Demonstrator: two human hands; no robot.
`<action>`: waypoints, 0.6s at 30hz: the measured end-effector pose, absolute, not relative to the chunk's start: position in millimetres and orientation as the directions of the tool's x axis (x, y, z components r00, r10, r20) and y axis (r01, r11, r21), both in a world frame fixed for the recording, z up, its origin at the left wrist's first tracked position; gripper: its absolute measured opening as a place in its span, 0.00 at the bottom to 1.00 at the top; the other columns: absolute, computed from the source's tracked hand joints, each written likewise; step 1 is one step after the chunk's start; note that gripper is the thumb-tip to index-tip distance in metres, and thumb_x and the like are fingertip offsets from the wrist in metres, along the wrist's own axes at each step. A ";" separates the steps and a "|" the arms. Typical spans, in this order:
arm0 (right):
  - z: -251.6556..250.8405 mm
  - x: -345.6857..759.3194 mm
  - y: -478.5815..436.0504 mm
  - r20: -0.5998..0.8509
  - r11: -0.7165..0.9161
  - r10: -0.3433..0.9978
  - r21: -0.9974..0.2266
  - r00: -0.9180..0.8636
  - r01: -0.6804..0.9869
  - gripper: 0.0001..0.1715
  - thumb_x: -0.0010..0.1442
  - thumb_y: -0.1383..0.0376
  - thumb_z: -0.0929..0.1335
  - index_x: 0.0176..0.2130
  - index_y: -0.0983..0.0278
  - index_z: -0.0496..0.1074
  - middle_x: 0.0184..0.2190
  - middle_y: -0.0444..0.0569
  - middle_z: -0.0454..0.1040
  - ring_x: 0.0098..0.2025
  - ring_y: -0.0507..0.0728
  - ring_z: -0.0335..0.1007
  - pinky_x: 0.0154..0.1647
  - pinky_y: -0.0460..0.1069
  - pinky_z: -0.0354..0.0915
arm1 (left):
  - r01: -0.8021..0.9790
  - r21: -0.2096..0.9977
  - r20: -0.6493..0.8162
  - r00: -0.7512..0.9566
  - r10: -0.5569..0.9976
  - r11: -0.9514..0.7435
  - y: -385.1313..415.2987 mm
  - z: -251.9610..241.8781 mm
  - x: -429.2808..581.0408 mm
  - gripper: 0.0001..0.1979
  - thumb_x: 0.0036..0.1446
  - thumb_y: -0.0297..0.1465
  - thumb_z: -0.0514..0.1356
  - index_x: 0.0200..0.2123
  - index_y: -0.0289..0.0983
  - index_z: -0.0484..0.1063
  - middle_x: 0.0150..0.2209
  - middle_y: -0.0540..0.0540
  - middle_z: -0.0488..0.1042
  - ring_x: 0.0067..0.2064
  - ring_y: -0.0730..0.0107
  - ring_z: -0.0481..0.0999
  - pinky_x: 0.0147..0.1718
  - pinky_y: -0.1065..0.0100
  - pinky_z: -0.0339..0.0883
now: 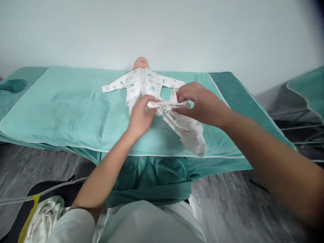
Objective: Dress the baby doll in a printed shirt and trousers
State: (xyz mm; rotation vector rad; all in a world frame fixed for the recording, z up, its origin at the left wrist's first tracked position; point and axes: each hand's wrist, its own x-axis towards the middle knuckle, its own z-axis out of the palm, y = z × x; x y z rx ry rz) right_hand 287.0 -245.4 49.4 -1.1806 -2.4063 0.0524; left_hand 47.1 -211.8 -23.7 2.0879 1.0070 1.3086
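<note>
A baby doll (141,62) lies on its back on the green-covered bed (76,111), its head by the wall. It wears a white printed jacket (133,82) that hangs apart at the front, both sleeves spread outward. My left hand (142,113) is closed on one end of the gathered waistband of small printed baby pants (188,130). At the band's other end, my right hand (193,99) pinches the cloth with bent fingers. The pants dangle down and to the right over the bed, slightly blurred. My left hand hides part of the doll's lower body.
A black seat (22,202) at the lower left bears crumpled printed cloth (47,216), with a yellow strap (29,217) and a pale tube beside it. Another green-covered bed (310,91) with a metal frame stands at the right. A pale wall (162,30) borders the bed's far side.
</note>
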 end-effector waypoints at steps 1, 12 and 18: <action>65.7 276.0 -244.4 0.426 0.626 0.755 -0.242 -0.498 0.742 0.16 0.67 0.54 0.72 0.36 0.63 0.71 0.43 0.52 0.77 0.54 0.65 0.73 0.58 0.61 0.69 | 0.354 0.660 0.612 0.258 0.748 -0.662 -209.9 -2.2 35.1 0.10 0.68 0.26 0.58 0.49 0.35 0.77 0.48 0.49 0.79 0.56 0.66 0.80 0.59 0.58 0.73; 172.7 198.5 -261.5 0.704 0.658 0.689 -0.509 -0.171 0.555 0.26 0.66 0.48 0.65 0.27 0.61 0.57 0.27 0.39 0.61 0.44 0.59 0.78 0.52 0.61 0.68 | 0.374 0.501 0.752 0.259 0.606 -0.781 -249.5 136.6 -49.6 0.40 0.63 0.40 0.34 0.56 0.15 0.72 0.46 0.47 0.78 0.56 0.52 0.80 0.48 0.49 0.67; 179.5 164.9 -271.3 0.777 0.666 0.617 -0.435 -0.120 0.605 0.24 0.70 0.53 0.60 0.26 0.60 0.50 0.28 0.40 0.56 0.49 0.60 0.79 0.56 0.65 0.71 | 0.432 0.521 0.570 0.465 0.677 -0.736 -282.7 165.0 -34.4 0.36 0.67 0.45 0.46 0.69 0.27 0.62 0.59 0.41 0.75 0.62 0.38 0.74 0.47 0.46 0.70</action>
